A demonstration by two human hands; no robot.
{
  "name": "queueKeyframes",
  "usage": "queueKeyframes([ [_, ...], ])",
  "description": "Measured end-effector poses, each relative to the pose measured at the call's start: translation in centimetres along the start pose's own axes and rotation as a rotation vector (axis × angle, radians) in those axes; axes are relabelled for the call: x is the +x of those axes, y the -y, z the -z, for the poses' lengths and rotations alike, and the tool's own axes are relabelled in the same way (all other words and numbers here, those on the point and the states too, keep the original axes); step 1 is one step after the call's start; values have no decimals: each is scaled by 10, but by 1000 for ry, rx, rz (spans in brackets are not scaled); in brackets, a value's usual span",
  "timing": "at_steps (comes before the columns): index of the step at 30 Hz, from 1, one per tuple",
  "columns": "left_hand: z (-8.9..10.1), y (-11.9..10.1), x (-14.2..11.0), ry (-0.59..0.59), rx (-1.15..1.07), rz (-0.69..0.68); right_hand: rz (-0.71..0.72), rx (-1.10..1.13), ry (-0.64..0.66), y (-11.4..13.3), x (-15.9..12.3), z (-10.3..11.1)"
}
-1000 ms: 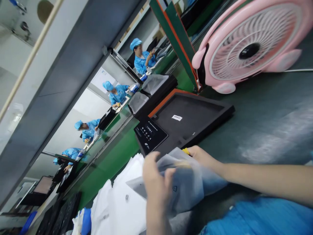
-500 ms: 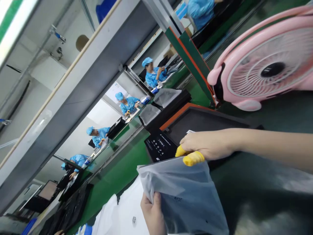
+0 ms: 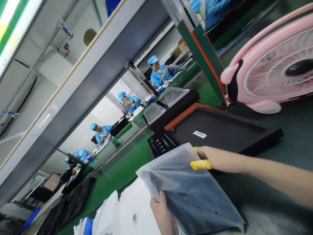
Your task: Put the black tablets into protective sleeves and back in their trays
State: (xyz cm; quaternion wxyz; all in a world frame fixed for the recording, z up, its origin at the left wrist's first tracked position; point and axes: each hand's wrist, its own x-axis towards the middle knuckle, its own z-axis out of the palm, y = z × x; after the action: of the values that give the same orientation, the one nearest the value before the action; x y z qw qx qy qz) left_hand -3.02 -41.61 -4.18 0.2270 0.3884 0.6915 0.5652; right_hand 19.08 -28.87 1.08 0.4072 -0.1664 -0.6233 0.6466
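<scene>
A translucent frosted plastic bag [image 3: 193, 199] with a flat, dark panel-like item inside hangs tilted between my hands. My left hand [image 3: 162, 210] pinches its left side, thumb on top. At the upper right edge, my right hand [image 3: 206, 158], with yellow finger covers, is closed on the bag; the fingers behind it are hidden. Beyond my right hand lies a shallow black tray [image 3: 227, 127] with a white barcode label [image 3: 200, 134]. A black printed sheet or box with white icons [image 3: 162, 142] sits just behind the bag, partly covered by it.
White plastic bags [image 3: 129, 207] lie at the lower left. A pink fan [image 3: 276, 75] stands at the right beside a green post [image 3: 202, 58]. Black trays holding bagged items [image 3: 173, 104] rest on the green line. Several co-workers in blue sit farther along.
My right hand has drawn back from over the tray, uncovering its barcode label. The bag's upper edge is now raised, and the dark item appears farther inside. The camera view has shifted slightly.
</scene>
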Motion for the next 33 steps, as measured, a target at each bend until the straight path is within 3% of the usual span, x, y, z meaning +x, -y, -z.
queueKeyframes([
  [4,7,-10,2,-21,-66,-5,-195,236,-174,-6,-13,-37],
  [6,10,-18,4,-65,-95,-12,-161,274,-243,0,-13,-47],
  [11,8,-47,0,-244,-279,-37,-40,233,-221,7,-13,-53],
  [15,13,-74,-6,-265,-543,-132,86,194,-246,7,-11,-51],
  [17,22,-87,-7,-282,-526,-180,125,190,-241,11,-10,-52],
  [20,38,-99,-6,-199,-481,-272,85,236,-194,21,-11,-55],
  [22,44,-95,-5,-185,-490,-291,74,260,-183,27,-13,-57],
  [24,43,-76,-8,-178,-467,-232,77,287,-204,31,-15,-59],
  [29,17,-7,-26,79,-100,141,59,441,-230,30,-4,-53],
  [31,5,-2,-30,129,-59,176,97,512,-253,37,4,-44],
  [33,-5,-18,-26,108,-90,160,257,568,-372,50,7,-31],
])
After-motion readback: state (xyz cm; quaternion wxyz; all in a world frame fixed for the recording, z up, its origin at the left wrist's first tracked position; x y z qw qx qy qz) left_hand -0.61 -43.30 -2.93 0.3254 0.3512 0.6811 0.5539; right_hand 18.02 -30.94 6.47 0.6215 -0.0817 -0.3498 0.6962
